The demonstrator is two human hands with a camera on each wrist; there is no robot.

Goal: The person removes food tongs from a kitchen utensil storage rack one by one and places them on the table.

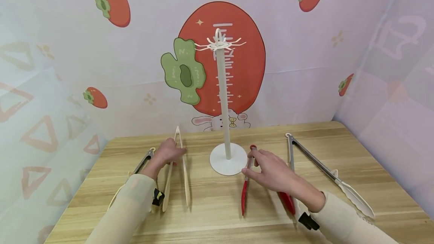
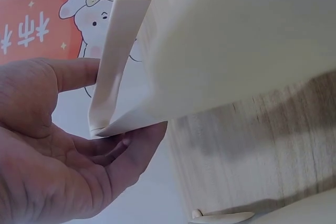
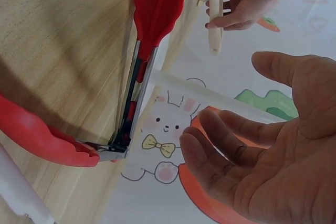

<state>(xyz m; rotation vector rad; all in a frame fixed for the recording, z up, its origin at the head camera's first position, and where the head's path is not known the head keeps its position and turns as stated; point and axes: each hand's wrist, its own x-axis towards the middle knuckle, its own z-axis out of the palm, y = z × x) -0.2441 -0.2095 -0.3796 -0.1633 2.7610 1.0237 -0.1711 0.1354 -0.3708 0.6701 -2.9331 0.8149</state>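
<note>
My left hand (image 1: pixel 167 151) grips a pair of cream tongs (image 1: pixel 185 180) near the hinged end, their arms spread towards me. In the left wrist view the thumb lies on one arm of these tongs (image 2: pixel 112 66) and the fingers curl under the other. My right hand (image 1: pixel 271 170) hovers over a pair of red-tipped tongs (image 1: pixel 243 195), hiding part of them. The right wrist view shows that hand (image 3: pixel 283 166) with loosely bent fingers and nothing in them, apart from the spread red tongs (image 3: pixel 160 9).
Between the hands a white stand (image 1: pixel 222 97) rises from a round base (image 1: pixel 220 165), with several hooks (image 1: pixel 237 43) on top. Metal tongs with white tips (image 1: pixel 313 159) lie spread at the right. Another pair of tongs (image 1: pixel 145 161) lies left, partly behind the left sleeve. A printed backdrop closes the back.
</note>
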